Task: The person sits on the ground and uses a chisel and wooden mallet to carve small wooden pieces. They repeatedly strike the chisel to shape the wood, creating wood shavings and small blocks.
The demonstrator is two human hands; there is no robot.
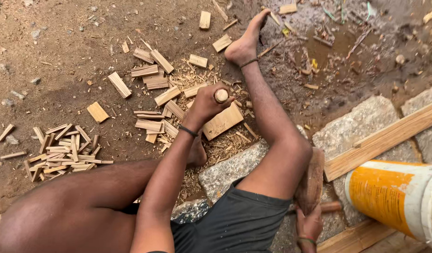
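Note:
My left hand [204, 105] is shut around a tool with a round wooden handle [221, 95], held upright over a flat pale wood block [224, 122] on the ground. My right hand [309, 226] sits low at the right, behind my right knee, gripping the handle of a thick wooden mallet [312, 180]. My right leg stretches forward, its foot [246, 44] near the mud. My left leg is folded across the bottom left. The tool's working end is hidden by my hand.
Split wood pieces [152, 77] and shavings litter the dirt ahead. A heap of thin sticks [61, 151] lies at the left. Stone slabs [361, 122], a long plank [384, 138] and an orange and white bucket [389, 197] are at the right. Wet mud [328, 51] is at the top right.

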